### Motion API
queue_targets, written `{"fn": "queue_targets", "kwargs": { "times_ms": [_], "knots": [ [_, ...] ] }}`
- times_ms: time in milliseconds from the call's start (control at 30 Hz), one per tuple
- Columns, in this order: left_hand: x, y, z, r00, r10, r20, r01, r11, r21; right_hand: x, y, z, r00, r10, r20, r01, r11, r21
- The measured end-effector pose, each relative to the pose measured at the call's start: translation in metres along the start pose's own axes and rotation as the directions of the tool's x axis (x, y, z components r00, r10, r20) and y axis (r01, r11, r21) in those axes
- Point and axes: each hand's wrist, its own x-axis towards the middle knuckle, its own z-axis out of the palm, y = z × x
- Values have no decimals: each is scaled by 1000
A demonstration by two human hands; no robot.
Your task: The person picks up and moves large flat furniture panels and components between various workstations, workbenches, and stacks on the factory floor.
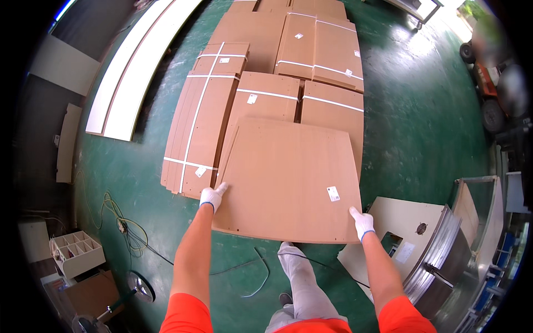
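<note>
Tan board [288, 172]: held flat between the two hands, its broad face turned up; its far part is set over the strapped stacks, and its near edge is carried out above the floor. Whether any weight is borne by the stacks cannot be told.
Left hand [213, 197]: white-gloved, closed around the board's left edge near the close corner; the thumb is laid on the upper face, while the other fingers are mostly hidden.
Right hand [362, 221]: white-gloved, partly curled at the right edge near the other close corner; the board is gripped there with the thumb at the rim, the remaining fingers being hard to make out.
Board's label [333, 193]: a white sticker, placed on the upper face, nearer the right hand.
Strapped stacks [193, 119]: brown panels, bound with white straps and laid beyond and to the left of the board.
Green floor [416, 139]: crossed by cables [136, 230] at lower left.
Left side: two long white panels [130, 77] are laid lengthwise; a compartmented box [78, 252] is seen lower down.
Right side: a pale cabinet part [408, 222] with a curved metal edge is set near the right forearm.
</note>
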Motion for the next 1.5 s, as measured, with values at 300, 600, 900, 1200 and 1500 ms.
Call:
{"fn": "queue_targets", "kwargs": {
  "times_ms": [300, 600, 900, 1200, 1500],
  "knots": [
    [-122, -86, 80, 978, 204, 40, -185, 764, 619, -94, 27, 60, 990, 14, 138, 112, 507, -854],
    [-370, -358, 70, 879, 28, 477, -164, 955, 248, -379, 207, 28, 904, -135, 405, 324, 835, -445],
    [-327, -374, 45, 797, 193, 572, -486, 768, 417, -573, 447, -92, 911, 305, -277, -340, 937, -85],
    [-521, -244, 233, 450, 336, 827, -880, 327, 346, -768, 696, -9, 586, 672, -453, -491, 739, 461],
    [-728, -240, 407, 122, 387, 914, -983, 173, 57, -969, 771, 39, 325, 941, -92, -500, 254, 828]
  ]
}}
